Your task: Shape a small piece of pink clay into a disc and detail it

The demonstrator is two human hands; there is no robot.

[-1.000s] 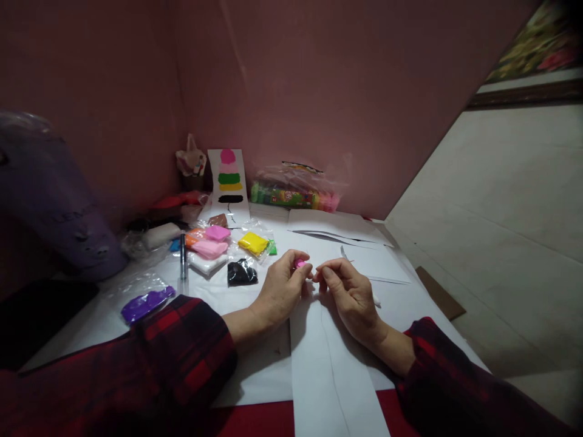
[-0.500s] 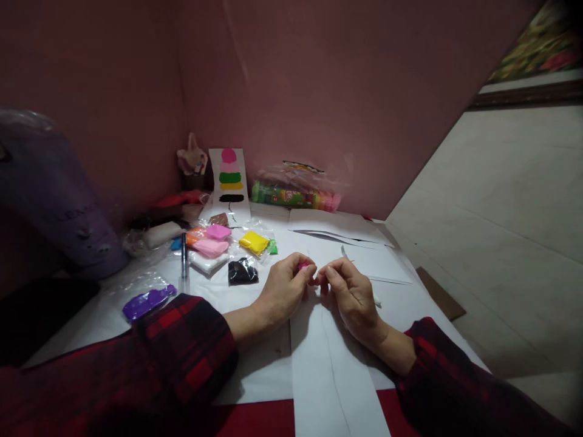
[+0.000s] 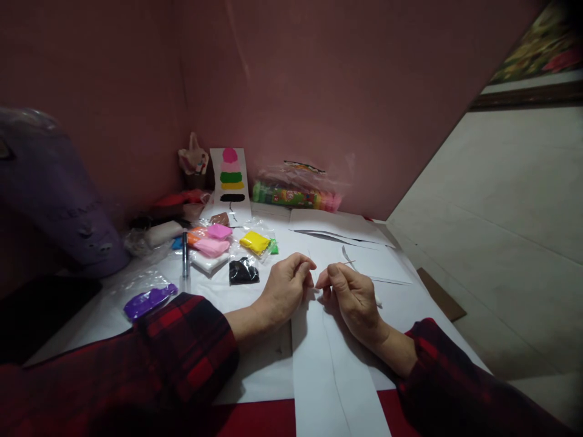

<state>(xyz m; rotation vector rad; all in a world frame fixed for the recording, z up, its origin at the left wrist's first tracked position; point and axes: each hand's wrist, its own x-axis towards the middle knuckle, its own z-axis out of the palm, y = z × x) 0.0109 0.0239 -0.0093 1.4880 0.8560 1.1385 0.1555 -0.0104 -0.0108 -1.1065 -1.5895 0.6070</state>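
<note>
Looking white and thinly lined: paper strip (image 3: pixel 319 364).

Your left cuff (image 3: pixel 195 343) is wide and loose, patterned in plaid with red blocks crossed by near-black bands; behind it, what looks like a fold leads into the rest of your left sleeve (image 3: pixel 86 379), where the same checks sink into shadow. Off to the right of that cuff, your right sleeve (image 3: pixel 469 379) reads darker, almost black with dull red patches and a soft, rumpled edge. Just beyond the cuff your left hand (image 3: pixel 283 288) is bare, as is your right hand (image 3: pixel 356 298), farther to its right.
</note>
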